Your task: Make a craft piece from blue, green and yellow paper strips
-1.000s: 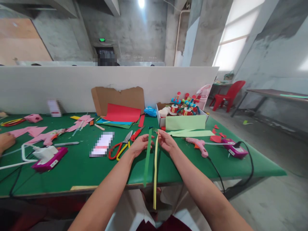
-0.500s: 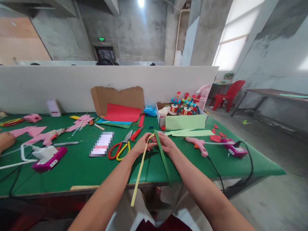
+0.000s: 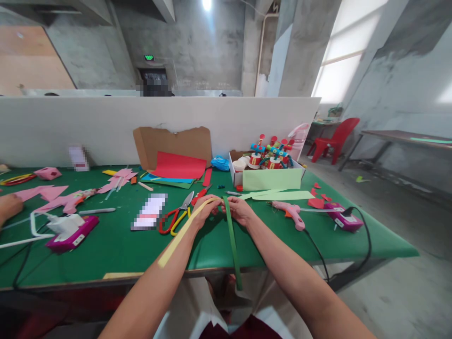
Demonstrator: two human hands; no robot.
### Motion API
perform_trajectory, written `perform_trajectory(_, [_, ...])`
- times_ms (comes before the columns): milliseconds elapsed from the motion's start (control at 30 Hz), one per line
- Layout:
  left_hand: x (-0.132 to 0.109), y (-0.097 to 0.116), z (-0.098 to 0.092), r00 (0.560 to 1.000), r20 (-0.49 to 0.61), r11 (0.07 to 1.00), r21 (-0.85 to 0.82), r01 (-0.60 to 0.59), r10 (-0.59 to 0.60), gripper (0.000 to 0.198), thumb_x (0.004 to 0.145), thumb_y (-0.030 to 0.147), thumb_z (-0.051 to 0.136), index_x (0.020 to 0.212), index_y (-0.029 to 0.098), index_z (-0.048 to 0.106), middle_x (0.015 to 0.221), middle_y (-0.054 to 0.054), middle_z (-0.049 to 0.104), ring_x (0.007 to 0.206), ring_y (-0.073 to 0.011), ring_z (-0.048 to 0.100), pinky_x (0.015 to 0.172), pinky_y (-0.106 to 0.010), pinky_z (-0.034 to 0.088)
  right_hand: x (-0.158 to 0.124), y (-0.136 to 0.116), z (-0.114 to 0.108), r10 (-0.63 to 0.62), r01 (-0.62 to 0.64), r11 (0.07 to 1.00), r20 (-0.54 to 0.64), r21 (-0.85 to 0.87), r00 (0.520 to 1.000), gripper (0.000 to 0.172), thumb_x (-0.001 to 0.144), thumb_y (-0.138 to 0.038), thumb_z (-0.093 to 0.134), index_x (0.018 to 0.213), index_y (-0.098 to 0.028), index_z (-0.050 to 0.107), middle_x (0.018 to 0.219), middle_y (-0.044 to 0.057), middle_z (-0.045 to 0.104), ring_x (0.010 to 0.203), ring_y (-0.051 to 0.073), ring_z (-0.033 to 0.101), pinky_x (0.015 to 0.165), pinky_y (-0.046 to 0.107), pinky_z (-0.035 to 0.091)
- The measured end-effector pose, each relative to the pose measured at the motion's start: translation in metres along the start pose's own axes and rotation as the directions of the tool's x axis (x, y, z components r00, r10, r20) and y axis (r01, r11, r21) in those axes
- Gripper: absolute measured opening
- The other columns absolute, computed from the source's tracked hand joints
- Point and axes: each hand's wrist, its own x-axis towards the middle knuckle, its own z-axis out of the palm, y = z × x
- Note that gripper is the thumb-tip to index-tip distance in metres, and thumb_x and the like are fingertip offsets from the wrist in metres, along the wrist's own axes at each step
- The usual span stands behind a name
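My left hand (image 3: 207, 210) is closed in a pinch near the upper end of a yellow paper strip (image 3: 179, 238), whose long tail lies back over my left forearm. My right hand (image 3: 239, 210) pinches the top of a green paper strip (image 3: 231, 238) that hangs down past the table's front edge. Both sets of fingertips meet where the two strips come together; the joint itself is too small to make out. Scissors (image 3: 179, 217) with a red and a yellow handle lie left of my left hand, beside a red-handled tool (image 3: 201, 193).
A pink glue gun (image 3: 291, 213) lies to the right, near a purple power box (image 3: 342, 217). Behind stands a white box (image 3: 268, 178) of paper figures, left of it red paper (image 3: 180, 165). Another person's hand (image 3: 10, 207) shows at far left, near another purple power box (image 3: 76, 238).
The yellow strip has swung left onto my left forearm. The green strip's lower end has shifted slightly left and down. My fingertips have drawn closer together, and a grey pen-like thing shows behind them.
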Motion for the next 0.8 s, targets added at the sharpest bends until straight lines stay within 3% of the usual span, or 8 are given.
perform_trajectory(133, [0.0026, -0.0017, -0.0003, 1.0, -0.028, 1.0, 0.006, 0.007, -0.007, 0.022, 0.063, 0.034, 0.071, 0.069, 0.016, 0.06, 0.052, 0.003, 0.055, 0.046, -0.0083, 0.046, 0.045, -0.022, 0.036, -0.0025, -0.0013, 0.0035, -0.016, 0.015, 0.999, -0.024, -0.048, 1.0, 0.034, 0.044, -0.025, 0.087, 0.061, -0.016, 0.059, 0.055, -0.004, 0.062, 0.052, 0.009, 0.058, 0.056, 0.021, 0.046])
perform_trajectory(333, [0.0011, 0.0022, 0.0014, 1.0, -0.014, 0.998, 0.065, 0.002, -0.001, 0.02, 0.062, 0.033, 0.07, 0.062, 0.017, 0.058, 0.046, 0.003, 0.05, 0.043, -0.0092, 0.043, 0.044, -0.024, 0.034, -0.0028, -0.0028, 0.0076, -0.185, 0.169, 0.965, -0.067, -0.202, 0.98, 0.026, 0.05, -0.029, 0.082, 0.064, -0.017, 0.064, 0.054, -0.005, 0.06, 0.047, 0.006, 0.05, 0.047, 0.019, 0.038])
perform_trajectory(567, [0.0018, -0.0004, 0.0004, 1.0, 0.0, 1.0, -0.003, 0.012, -0.012, 0.019, 0.059, 0.031, 0.069, 0.061, 0.015, 0.058, 0.046, 0.003, 0.051, 0.042, -0.0074, 0.043, 0.044, -0.021, 0.034, -0.0002, -0.0024, 0.0051, -0.049, 0.039, 0.995, -0.102, -0.095, 0.994, 0.029, 0.051, -0.032, 0.083, 0.062, -0.017, 0.06, 0.05, -0.004, 0.059, 0.049, 0.009, 0.055, 0.054, 0.022, 0.048])
perform_trajectory(800, [0.0006, -0.0009, 0.0013, 1.0, -0.005, 1.0, -0.013, 0.027, -0.027, 0.027, 0.059, 0.036, 0.071, 0.064, 0.014, 0.056, 0.048, 0.004, 0.052, 0.043, -0.007, 0.045, 0.042, -0.019, 0.034, -0.0029, -0.0021, 0.0073, -0.046, 0.038, 0.99, -0.055, -0.132, 0.997, 0.028, 0.049, -0.023, 0.085, 0.06, -0.016, 0.06, 0.052, -0.003, 0.061, 0.048, 0.008, 0.057, 0.055, 0.021, 0.05])
